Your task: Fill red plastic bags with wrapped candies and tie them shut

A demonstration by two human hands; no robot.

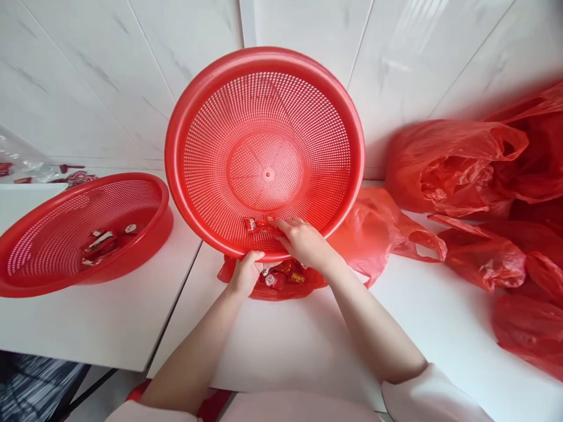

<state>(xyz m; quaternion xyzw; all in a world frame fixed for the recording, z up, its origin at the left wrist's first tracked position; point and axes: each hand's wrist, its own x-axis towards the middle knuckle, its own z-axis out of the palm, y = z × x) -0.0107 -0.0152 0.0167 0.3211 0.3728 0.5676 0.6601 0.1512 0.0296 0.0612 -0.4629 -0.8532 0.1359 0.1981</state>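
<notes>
A large red plastic basket (268, 138) with a perforated wall is tipped toward me, its lower rim over a red plastic bag (281, 292). My left hand (247, 272) grips that lower rim, thumb on top. Inside the basket, near the same rim, lie a few small red-wrapped sweets (259, 224). My right hand (303, 240) reaches over the rim, fingers stretched out and touching the sweets. More wrapped sweets (284, 276) show in the bag's mouth under the basket. Part of the bag is hidden behind the basket and my hands.
Left of me, a second red basket (149, 234) holds several small wrapped pieces (103, 241). Red plastic bags (453, 167) crowd the right side of the white table (308, 346). A tiled wall (109, 76) stands behind. A gap (173, 308) divides two tabletops.
</notes>
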